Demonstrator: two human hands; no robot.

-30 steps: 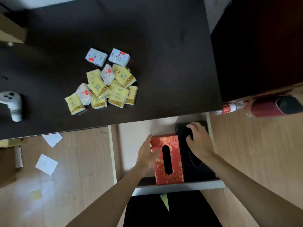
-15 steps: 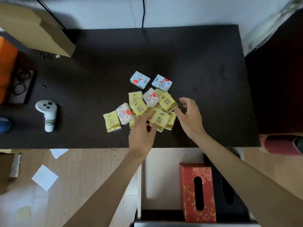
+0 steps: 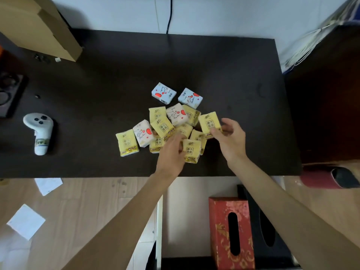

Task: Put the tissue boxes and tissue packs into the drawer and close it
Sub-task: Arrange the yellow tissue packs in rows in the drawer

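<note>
Head view: both hands now grip yellow tissue packs they only reached for before. Right hand (image 3: 228, 140) pinches one yellow pack (image 3: 210, 123); left hand (image 3: 171, 152) holds another pack (image 3: 191, 150) at the pile's near edge on the dark desk (image 3: 116, 78). Below, the red tissue box (image 3: 230, 230) sits in the open drawer (image 3: 185, 211), and the black box (image 3: 266, 230) beside it is partly hidden by the right arm

- The yellow tissue packs (image 3: 127, 142) carry boxed Chinese characters reading 原木纯品, under a brush-style logo too small to make out.
- The white packs with red hearts (image 3: 177, 114) show cursive script, illegible.
</note>
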